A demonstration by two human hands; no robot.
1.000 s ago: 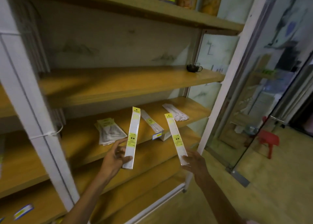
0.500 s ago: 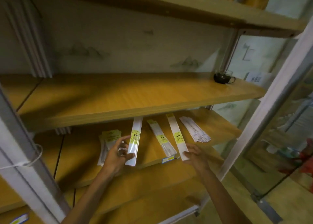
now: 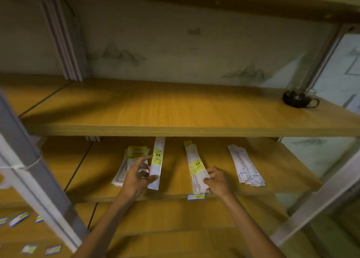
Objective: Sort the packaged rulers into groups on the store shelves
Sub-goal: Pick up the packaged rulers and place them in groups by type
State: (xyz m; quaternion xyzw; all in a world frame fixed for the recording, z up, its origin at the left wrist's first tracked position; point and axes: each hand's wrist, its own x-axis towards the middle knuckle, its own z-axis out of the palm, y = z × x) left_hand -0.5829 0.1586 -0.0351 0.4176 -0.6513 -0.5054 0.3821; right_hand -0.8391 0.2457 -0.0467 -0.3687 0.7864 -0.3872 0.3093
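Note:
My left hand (image 3: 136, 175) grips a long white packaged ruler (image 3: 157, 160) with a yellow label, held over the wooden shelf (image 3: 175, 197), its far end hidden under the shelf above. A pile of wider yellow-labelled packets (image 3: 134, 153) lies just left of it. My right hand (image 3: 218, 181) holds the near end of a second packaged ruler (image 3: 196, 166), which rests on a narrow stack of the same rulers. Further right lies a third pile of white rulers with blue print (image 3: 245, 166).
The shelf above (image 3: 175, 109) carries only a small dark glass cup (image 3: 297, 98) at its far right. Grey metal uprights (image 3: 29, 172) stand left and right (image 3: 315, 205). Small blue-and-yellow packets (image 3: 19, 218) lie on the lower left shelf. A price tag (image 3: 195, 197) sticks to the shelf edge.
Both hands have reached forward onto the shelf. The right hand's ruler has come down onto the middle stack; the left hand's ruler has moved in beside the left pile. The camera has moved closer.

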